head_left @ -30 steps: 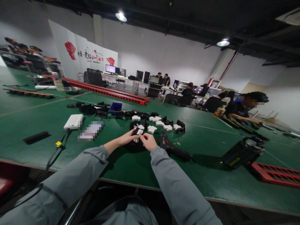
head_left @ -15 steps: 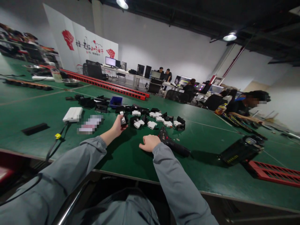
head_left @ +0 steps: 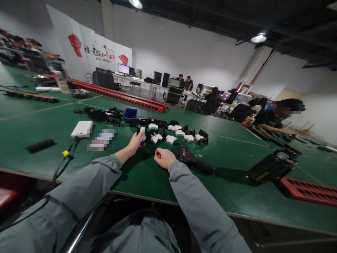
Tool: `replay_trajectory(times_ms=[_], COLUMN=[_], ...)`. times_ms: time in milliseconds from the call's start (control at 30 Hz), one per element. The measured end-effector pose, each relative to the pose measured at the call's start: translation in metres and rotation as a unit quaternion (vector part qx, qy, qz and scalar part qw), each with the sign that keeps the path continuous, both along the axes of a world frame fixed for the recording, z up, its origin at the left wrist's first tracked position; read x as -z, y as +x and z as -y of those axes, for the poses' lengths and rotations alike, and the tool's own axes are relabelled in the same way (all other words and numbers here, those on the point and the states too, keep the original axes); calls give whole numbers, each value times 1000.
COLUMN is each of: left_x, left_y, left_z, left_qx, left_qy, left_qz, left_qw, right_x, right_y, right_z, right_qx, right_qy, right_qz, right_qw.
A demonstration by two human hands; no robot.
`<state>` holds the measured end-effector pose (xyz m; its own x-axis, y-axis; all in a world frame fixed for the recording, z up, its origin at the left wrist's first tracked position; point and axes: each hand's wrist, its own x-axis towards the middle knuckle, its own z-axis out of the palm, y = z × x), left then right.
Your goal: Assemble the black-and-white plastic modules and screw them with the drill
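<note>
In my left hand is a small white-and-black part, gripped between thumb and fingers above the green table. My right hand is closed, its thumb and index finger curled together; whatever they hold, if anything, is too small to make out. Just right of that hand lies a black cordless screwdriver with red marks. Beyond both hands sits a loose group of white modules, among them a white module, several set against black brackets.
A blue bin stands behind black parts. At left are a white box with a cable and a blurred flat item. Red rails lie at the back. A black unit is at right, near a person.
My left hand has shifted slightly right and turned the white-and-black part. The right hand has moved a little up and left, its fingers now curled into a ring.
</note>
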<state>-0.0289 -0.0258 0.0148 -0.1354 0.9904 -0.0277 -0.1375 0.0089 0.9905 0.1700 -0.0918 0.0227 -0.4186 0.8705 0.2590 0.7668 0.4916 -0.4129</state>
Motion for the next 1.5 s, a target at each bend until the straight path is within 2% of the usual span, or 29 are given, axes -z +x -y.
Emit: replay_trajectory(times_ms=[67, 200, 333, 533, 667, 867, 1100, 1367, 1500], left_x=[0, 1, 0, -3, 0, 6, 7, 12, 13], left_y=[5, 12, 11, 9, 10, 10, 10, 6, 8], left_z=[5, 12, 15, 18, 18, 18, 18, 15, 13], left_qx=[-1, 56, 71, 72, 82, 106, 117, 144, 133], left_qy=[41, 110, 152, 165, 174, 182, 185, 204, 201], left_qz=[-62, -139, -204, -235, -237, -262, -249, -340, -304], left_qw=[997, 983, 964, 955, 952, 942, 943, 907, 922], right_x=[3, 9, 12, 12, 12, 13, 15, 26, 23], right_y=[-3, -5, -4, -5, -4, -2, -2, -1, 1], right_z=[-4, -14, -20, -18, -18, -19, -19, -27, -28], right_qx=[-3, 5, 7, 6, 2, 14, 5, 35, 48], right_qy=[3, -13, -24, -18, -15, -9, -12, -18, -10], right_qz=[-108, -306, -376, -374, -376, -331, -320, -279, -255], right_qw=[994, 952, 926, 927, 927, 943, 947, 959, 966])
